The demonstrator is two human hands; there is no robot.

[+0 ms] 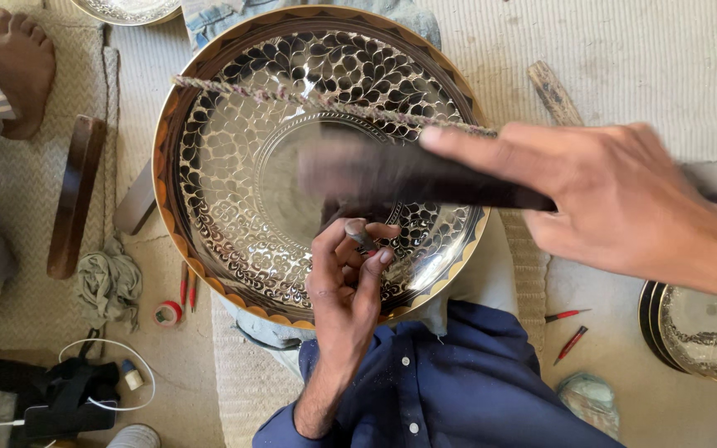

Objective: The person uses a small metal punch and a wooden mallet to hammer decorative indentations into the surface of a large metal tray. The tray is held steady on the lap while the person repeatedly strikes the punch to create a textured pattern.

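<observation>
Left hand (346, 270) pinched tight around a small chisel (361, 238), tip down on the engraved metal plate (234, 191) propped on the lap; right hand (616, 199) closed around a dark, motion-blurred mallet (408, 176) above the plate's centre, twisted cord (325, 101) across the top

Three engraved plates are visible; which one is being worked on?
The big central plate, touched by the left hand; the other two sit cut off at frame edges.

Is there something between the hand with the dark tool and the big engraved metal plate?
The right hand swings a blurred dark tool above the large engraved metal plate. The left hand, holding a small chisel on the plate, is beneath it.
</observation>
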